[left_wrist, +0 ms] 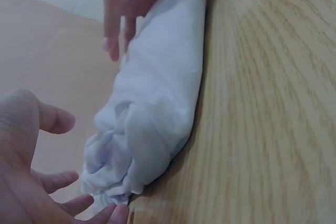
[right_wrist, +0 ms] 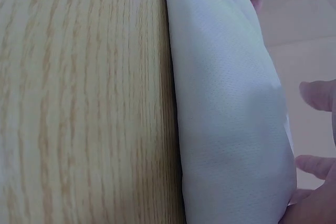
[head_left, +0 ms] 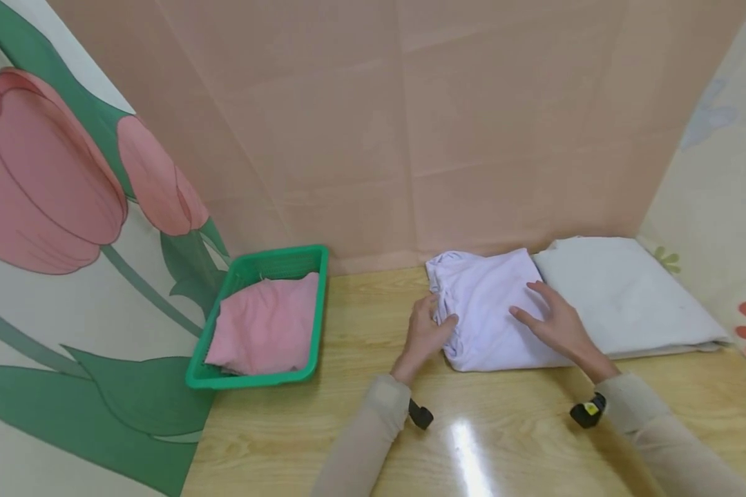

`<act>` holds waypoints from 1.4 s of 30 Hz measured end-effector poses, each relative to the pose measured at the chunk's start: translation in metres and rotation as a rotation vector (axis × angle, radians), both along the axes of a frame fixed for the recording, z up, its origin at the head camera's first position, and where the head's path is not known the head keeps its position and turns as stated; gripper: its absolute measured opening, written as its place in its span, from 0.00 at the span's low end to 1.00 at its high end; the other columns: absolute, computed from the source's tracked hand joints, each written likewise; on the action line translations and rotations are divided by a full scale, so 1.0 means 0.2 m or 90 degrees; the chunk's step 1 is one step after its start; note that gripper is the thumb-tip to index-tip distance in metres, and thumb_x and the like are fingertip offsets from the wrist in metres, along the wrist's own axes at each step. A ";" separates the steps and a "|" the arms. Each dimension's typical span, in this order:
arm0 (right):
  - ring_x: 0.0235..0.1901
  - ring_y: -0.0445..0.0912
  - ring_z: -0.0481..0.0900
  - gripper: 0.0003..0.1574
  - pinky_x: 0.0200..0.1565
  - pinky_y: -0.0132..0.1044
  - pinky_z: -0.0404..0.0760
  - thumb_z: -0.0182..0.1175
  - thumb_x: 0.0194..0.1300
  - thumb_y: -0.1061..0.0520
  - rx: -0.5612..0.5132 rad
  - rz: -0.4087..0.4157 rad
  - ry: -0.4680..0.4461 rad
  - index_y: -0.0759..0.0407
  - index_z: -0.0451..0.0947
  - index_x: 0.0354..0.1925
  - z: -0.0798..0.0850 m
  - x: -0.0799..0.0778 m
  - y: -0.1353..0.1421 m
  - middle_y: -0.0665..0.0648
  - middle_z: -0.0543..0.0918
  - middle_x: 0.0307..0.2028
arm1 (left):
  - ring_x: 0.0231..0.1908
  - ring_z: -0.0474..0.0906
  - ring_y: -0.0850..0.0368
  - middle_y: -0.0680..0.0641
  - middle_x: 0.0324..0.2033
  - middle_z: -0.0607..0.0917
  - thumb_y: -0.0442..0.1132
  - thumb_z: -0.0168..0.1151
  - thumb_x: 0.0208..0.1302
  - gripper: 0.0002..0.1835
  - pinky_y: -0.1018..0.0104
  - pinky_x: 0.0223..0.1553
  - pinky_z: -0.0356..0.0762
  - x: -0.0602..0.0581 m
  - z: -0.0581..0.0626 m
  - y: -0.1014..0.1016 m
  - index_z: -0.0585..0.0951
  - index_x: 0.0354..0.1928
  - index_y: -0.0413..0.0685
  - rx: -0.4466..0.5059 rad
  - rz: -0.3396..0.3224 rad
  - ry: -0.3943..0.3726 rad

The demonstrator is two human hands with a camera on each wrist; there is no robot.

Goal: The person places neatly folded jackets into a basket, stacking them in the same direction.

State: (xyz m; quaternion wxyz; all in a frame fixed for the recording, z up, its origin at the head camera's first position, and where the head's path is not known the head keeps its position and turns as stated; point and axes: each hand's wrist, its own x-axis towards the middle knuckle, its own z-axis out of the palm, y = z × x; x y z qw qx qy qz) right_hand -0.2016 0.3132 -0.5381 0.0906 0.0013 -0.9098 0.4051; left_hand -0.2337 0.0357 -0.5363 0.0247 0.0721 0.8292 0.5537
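A folded pale lavender cloth [head_left: 488, 293] lies on the wooden table near the back. Its left edge is gathered into bunched folds, seen close in the left wrist view as a crumpled end [left_wrist: 113, 156]. Beside that edge is my left hand [head_left: 425, 330], thumb apart from the fingers, fingertips at or very near the folds; contact is unclear. My right hand [head_left: 559, 324] hovers over the cloth's right part with its fingers spread and nothing held. In the right wrist view the smooth front side of the cloth [right_wrist: 226, 103] bulges up from the table.
Right of the lavender cloth lies a larger folded off-white cloth [head_left: 628, 297], close against it. At the left stands a green basket [head_left: 255, 380] with a pink cloth [head_left: 273, 321] inside. A tan sheet [head_left: 348, 138] hangs behind the table [head_left: 273, 442].
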 end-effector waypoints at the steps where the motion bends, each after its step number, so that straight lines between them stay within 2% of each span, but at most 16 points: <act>1: 0.76 0.77 0.57 0.53 0.71 0.76 0.58 0.68 0.73 0.40 0.000 -0.001 -0.011 0.70 0.61 0.79 -0.01 0.00 0.00 0.78 0.61 0.78 | 0.67 0.74 0.41 0.38 0.69 0.76 0.44 0.71 0.65 0.35 0.45 0.70 0.73 0.00 -0.01 0.01 0.74 0.73 0.41 -0.009 0.000 0.004; 3: 0.76 0.77 0.55 0.55 0.71 0.76 0.57 0.67 0.73 0.40 -0.003 -0.001 -0.028 0.71 0.58 0.80 -0.01 -0.01 0.00 0.80 0.60 0.77 | 0.69 0.73 0.43 0.39 0.69 0.76 0.45 0.71 0.66 0.35 0.48 0.73 0.69 0.00 -0.02 0.02 0.75 0.72 0.40 -0.027 0.002 0.012; 7: 0.75 0.79 0.55 0.59 0.71 0.76 0.57 0.66 0.74 0.39 0.017 0.011 -0.059 0.75 0.53 0.80 -0.02 -0.02 0.01 0.84 0.59 0.75 | 0.69 0.73 0.43 0.41 0.70 0.75 0.50 0.70 0.66 0.36 0.49 0.74 0.69 0.00 -0.03 0.03 0.76 0.72 0.42 -0.066 0.019 0.024; 10: 0.73 0.81 0.57 0.60 0.70 0.75 0.59 0.65 0.74 0.39 0.039 0.014 -0.075 0.78 0.51 0.80 -0.02 -0.02 0.00 0.86 0.60 0.74 | 0.70 0.72 0.43 0.41 0.70 0.74 0.51 0.71 0.65 0.36 0.48 0.74 0.69 0.00 -0.03 0.03 0.76 0.72 0.42 -0.073 0.027 0.019; 14: 0.73 0.81 0.58 0.61 0.70 0.75 0.61 0.63 0.75 0.37 0.039 0.010 -0.099 0.77 0.50 0.80 -0.01 -0.01 0.00 0.86 0.59 0.74 | 0.70 0.72 0.45 0.40 0.69 0.75 0.52 0.70 0.67 0.36 0.48 0.74 0.69 0.00 -0.03 0.04 0.75 0.72 0.44 -0.060 0.018 -0.010; 21: 0.76 0.80 0.54 0.65 0.71 0.74 0.60 0.62 0.75 0.33 -0.002 0.031 -0.163 0.69 0.43 0.84 0.00 -0.01 -0.01 0.81 0.52 0.79 | 0.71 0.72 0.42 0.39 0.71 0.77 0.54 0.71 0.66 0.36 0.44 0.73 0.69 -0.03 -0.03 0.05 0.74 0.73 0.50 -0.033 0.035 -0.065; 27: 0.77 0.80 0.51 0.68 0.71 0.75 0.58 0.65 0.73 0.35 -0.042 0.045 -0.189 0.65 0.38 0.85 -0.02 -0.04 0.00 0.81 0.48 0.81 | 0.70 0.73 0.43 0.39 0.72 0.77 0.49 0.75 0.62 0.37 0.43 0.71 0.70 -0.04 -0.05 0.06 0.71 0.72 0.60 0.020 0.003 -0.097; 34: 0.77 0.79 0.48 0.66 0.72 0.76 0.56 0.68 0.73 0.41 -0.101 0.038 -0.216 0.62 0.38 0.86 -0.02 -0.05 0.00 0.83 0.46 0.80 | 0.65 0.75 0.44 0.38 0.68 0.79 0.42 0.76 0.60 0.36 0.45 0.67 0.73 -0.03 -0.05 0.05 0.73 0.69 0.59 0.033 -0.029 -0.102; 42: 0.79 0.79 0.45 0.65 0.72 0.78 0.53 0.69 0.73 0.47 -0.141 0.031 -0.192 0.62 0.37 0.86 0.00 -0.05 -0.01 0.80 0.42 0.82 | 0.71 0.70 0.41 0.36 0.74 0.73 0.44 0.74 0.65 0.40 0.41 0.72 0.68 -0.04 -0.05 0.04 0.66 0.76 0.65 0.055 -0.064 -0.117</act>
